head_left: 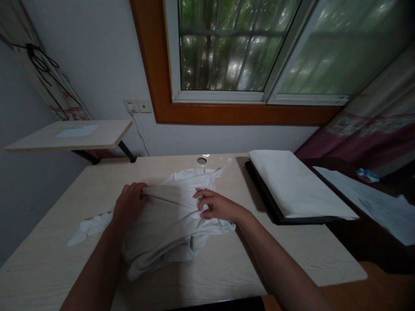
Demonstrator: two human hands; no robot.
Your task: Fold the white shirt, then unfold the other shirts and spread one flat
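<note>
A crumpled white garment [162, 220], which looks like a T-shirt, lies on the desk in front of me. My left hand [131, 201] is closed on its upper left edge, the fingers curled over with the thumb against the fabric. Toward the garment's right side, my right hand [218, 205] pinches the cloth between bent fingers and thumb. Creases run across the fabric between the two hands. A white piece of cloth [90, 227] sticks out left of my left wrist; whether it joins the garment is hidden by my arm.
The pale wooden desk [292, 259] has a round cable hole [201, 160] near the wall. A raised shelf [97, 134] with a paper label stands at the back left. On the right lies a black tray-like object [275, 216] under a white sheet [301, 185]. Behind is a window [233, 52].
</note>
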